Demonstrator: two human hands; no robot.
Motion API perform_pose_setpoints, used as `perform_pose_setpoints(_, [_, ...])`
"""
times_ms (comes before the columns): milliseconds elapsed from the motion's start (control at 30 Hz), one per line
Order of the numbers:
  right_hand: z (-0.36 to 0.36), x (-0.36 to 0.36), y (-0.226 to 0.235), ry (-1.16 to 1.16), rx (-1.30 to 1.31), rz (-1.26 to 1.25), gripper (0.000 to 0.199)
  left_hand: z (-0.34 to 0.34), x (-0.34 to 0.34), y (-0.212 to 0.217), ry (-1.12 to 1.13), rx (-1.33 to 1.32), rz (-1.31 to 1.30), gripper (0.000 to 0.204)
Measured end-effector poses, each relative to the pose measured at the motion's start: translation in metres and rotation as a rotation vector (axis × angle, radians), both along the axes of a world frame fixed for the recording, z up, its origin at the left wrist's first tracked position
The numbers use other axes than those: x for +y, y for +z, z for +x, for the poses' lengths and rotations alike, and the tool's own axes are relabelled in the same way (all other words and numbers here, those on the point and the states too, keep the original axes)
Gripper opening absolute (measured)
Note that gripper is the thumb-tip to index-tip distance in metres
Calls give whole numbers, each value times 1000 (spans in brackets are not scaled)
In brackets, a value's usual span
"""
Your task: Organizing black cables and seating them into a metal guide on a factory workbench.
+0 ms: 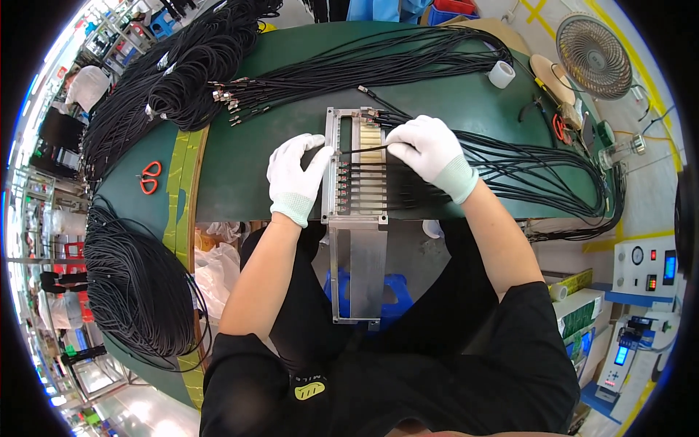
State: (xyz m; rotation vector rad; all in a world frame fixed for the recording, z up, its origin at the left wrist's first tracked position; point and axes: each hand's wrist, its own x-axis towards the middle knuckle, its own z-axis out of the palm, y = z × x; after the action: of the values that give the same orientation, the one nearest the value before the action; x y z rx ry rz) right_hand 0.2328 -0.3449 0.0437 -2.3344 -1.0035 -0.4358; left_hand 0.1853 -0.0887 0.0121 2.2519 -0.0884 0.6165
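Right grip [431, 149], pinched tight, holds a black cable [366, 150] across the metal frame [329, 183].
Left grip [293, 175], loosely curled, is at the frame's left edge, its hold unclear; more cables [502, 162] trail right of the frame over the green surface [247, 175].

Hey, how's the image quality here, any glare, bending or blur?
Head view: fisheye bending bows the table's far edge, with black corners around; strong glare washes out parts of the left rim; the left hand and right hand show no obvious motion blur; the fixture's lower panel has a soft sheen.
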Motion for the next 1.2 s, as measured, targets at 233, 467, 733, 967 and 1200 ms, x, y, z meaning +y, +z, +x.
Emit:
perform_pose_setpoints(233, [3,-5,3,-48,16,-134,8,3,6,-8,-45,56,32,19])
perform_pose_setpoints(467, [3,-7,2,-65,-8,-194,8,3,5,-9,-73,89,1,22])
perform_pose_setpoints(733, [-4,0,-3,-87,23,-197,10,-3,-24,-1,-267,9,318,38])
perform_pose_setpoints(967, [23,-6,-3,-362,-148,-303,18,-5,-39,16,-253,114,645,36])
perform_pose_setpoints(1200, [27,-5,-7,-265,-187,-144,10,-4,-28,-5,-244,23,391,27])
